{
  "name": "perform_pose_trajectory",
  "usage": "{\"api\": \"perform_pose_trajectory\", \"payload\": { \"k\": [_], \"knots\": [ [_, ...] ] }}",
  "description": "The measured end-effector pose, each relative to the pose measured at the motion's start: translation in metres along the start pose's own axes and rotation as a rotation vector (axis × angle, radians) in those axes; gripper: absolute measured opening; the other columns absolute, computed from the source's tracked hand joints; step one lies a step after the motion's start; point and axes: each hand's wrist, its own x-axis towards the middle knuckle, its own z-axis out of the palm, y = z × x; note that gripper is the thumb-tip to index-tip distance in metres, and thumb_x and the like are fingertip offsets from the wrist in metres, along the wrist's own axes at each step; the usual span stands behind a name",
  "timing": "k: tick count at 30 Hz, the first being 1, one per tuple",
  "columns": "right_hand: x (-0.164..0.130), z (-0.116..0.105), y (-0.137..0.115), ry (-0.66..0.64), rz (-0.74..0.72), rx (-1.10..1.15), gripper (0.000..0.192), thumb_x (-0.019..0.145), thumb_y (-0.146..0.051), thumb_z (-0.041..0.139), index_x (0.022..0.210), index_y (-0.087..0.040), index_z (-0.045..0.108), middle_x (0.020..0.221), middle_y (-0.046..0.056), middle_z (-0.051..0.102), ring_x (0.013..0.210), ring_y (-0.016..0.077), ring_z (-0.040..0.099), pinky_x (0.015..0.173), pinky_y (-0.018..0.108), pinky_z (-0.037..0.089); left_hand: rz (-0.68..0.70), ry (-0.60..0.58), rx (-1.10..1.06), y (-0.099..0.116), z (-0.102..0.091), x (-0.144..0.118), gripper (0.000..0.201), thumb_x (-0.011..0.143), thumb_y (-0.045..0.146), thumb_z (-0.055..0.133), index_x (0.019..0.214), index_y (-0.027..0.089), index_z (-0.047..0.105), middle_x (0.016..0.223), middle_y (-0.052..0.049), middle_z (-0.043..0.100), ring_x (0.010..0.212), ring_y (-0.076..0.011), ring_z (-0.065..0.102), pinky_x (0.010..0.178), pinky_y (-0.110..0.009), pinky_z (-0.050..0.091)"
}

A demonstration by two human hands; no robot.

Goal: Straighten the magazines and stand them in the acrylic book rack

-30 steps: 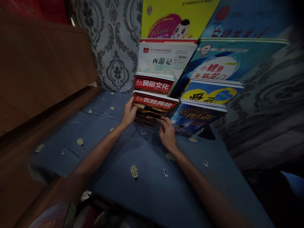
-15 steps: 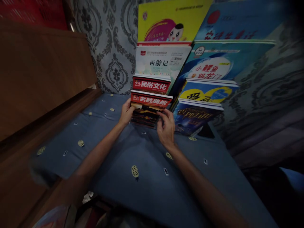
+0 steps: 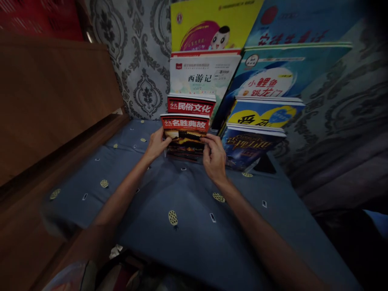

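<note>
A small book with a red title band and a dark, golden picture (image 3: 185,123) stands at the front of the left row. My left hand (image 3: 156,144) grips its left edge, thumb on the cover and fingers behind. My right hand (image 3: 215,157) is at its right edge, fingertips on the cover and fingers bent. Close behind stands a similar red-banded book (image 3: 192,106). Farther back are a white book (image 3: 203,72) and a yellow book (image 3: 218,20) with a cartoon figure. The lower part of the front book is partly hidden.
To the right, a second tiered row holds a dark blue book (image 3: 251,147), a blue-and-yellow book (image 3: 266,111), a teal book (image 3: 291,66) and a blue book (image 3: 300,22). A grey-blue cloth (image 3: 194,226) covers the table. Brown wooden furniture (image 3: 57,89) stands left, patterned wallpaper (image 3: 148,93) behind.
The front book has shifted left relative to the red-banded book behind it. My left hand has moved left with it, and my right hand remains at its right edge. The view has shifted slightly.
</note>
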Motion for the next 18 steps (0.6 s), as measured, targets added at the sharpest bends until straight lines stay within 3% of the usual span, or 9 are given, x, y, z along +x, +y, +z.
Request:
{"api": "perform_pose_trajectory", "payload": {
  "k": [8,13,18],
  "knots": [
    [-0.014,-0.002,0.008,-0.015,0.069,-0.009,0.030,0.090,-0.011,0.042,0.105,-0.021,0.066,0.115,0.010,0.066,0.112,0.0255,0.063,0.095,0.046,0.052,0.034,-0.129,0.486,0.019,0.004,-0.002,0.018,0.077,0.014,0.060,0.094,0.018,0.060,0.080,-0.005,0.065,0.075,-0.0221,0.061,0.076,-0.033,0.048],
    [-0.020,0.002,0.008,-0.066,0.130,-0.014,0.031,0.086,-0.010,0.042,0.102,-0.019,0.067,0.111,0.011,0.067,0.105,0.0257,0.064,0.093,0.045,0.052,-0.068,-0.234,0.779,0.044,0.003,-0.003,0.019,0.084,0.018,0.054,0.102,0.015,0.056,0.091,-0.010,0.067,0.089,-0.0260,0.065,0.082,-0.036,0.049],
    [-0.016,0.002,0.005,-0.086,0.146,-0.008,0.031,0.084,-0.009,0.042,0.099,-0.018,0.068,0.107,0.011,0.069,0.101,0.0256,0.065,0.091,0.044,0.052,-0.116,-0.193,0.821,0.053,-0.001,0.000,0.023,0.088,0.021,0.053,0.110,0.013,0.051,0.094,-0.013,0.068,0.087,-0.0262,0.067,0.081,-0.036,0.051]
  ]
}}
